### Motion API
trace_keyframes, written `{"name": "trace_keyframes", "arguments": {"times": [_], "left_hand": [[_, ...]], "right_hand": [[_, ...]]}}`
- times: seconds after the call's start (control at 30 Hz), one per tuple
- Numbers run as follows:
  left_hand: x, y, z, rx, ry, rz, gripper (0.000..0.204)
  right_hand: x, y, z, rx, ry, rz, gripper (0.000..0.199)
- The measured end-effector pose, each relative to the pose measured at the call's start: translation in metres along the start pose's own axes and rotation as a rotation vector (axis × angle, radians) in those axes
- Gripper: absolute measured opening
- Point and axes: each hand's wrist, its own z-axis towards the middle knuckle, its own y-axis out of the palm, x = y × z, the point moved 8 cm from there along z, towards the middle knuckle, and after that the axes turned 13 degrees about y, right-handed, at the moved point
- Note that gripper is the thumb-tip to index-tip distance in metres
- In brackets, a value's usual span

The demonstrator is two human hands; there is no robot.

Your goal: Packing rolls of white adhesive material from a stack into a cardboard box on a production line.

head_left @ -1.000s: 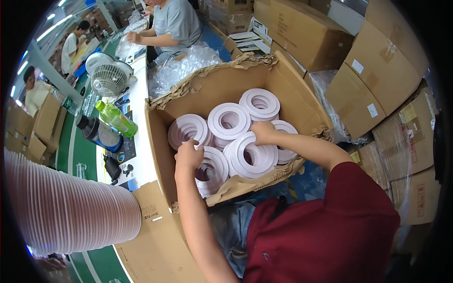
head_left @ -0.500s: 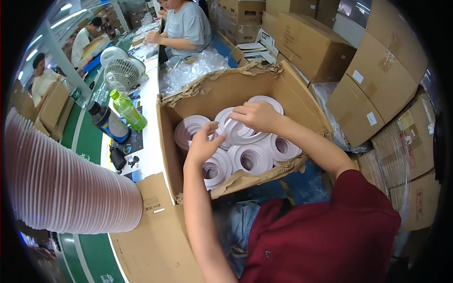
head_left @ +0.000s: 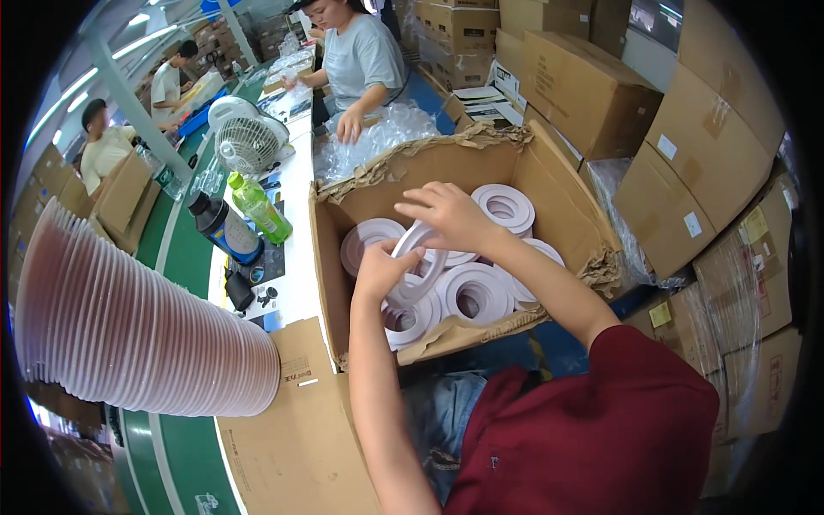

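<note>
My left hand is closed on a flat white ring, which is tilted up on edge above the carton's contents. Above the ring's upper edge is my right hand, its fingers stretched out and spread apart; whether its thumb touches the ring is hidden. Both hands are inside an open cardboard carton with torn upper edges. Beneath and around them lie several stacks of similar white rings, their round holes facing up.
A tall leaning stack of pale rings stands at left beside a cardboard flap. Beyond are a dark bottle, a green bottle and a fan. A co-worker reaches toward clear plastic bags. Cartons rise at right.
The ring has been lifted and tipped on edge, with my left hand now gripping its side. My right hand's fingers have spread. The co-worker's arm has reached down toward the plastic bags.
</note>
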Motion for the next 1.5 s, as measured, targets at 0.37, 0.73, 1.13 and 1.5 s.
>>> {"name": "trace_keyframes", "arguments": {"times": [0.37, 0.73, 1.13, 1.5], "left_hand": [[0.015, -0.011, 0.002, 0.199, 0.139, -0.191, 0.041], [-0.018, -0.018, 0.004, 0.260, 0.087, 0.182, 0.067], [-0.038, -0.033, 0.008, 0.354, 0.030, 0.178, 0.042], [-0.034, -0.036, 0.004, 0.346, -0.022, 0.310, 0.039]], "right_hand": [[0.085, 0.059, -0.039, -0.156, 0.671, 0.602, 0.085], [0.090, 0.038, -0.032, -0.015, 0.491, 0.190, 0.033], [0.082, 0.041, -0.030, -0.019, 0.524, -0.001, 0.026], [0.073, 0.061, -0.036, -0.195, 0.531, 0.013, 0.024]]}}
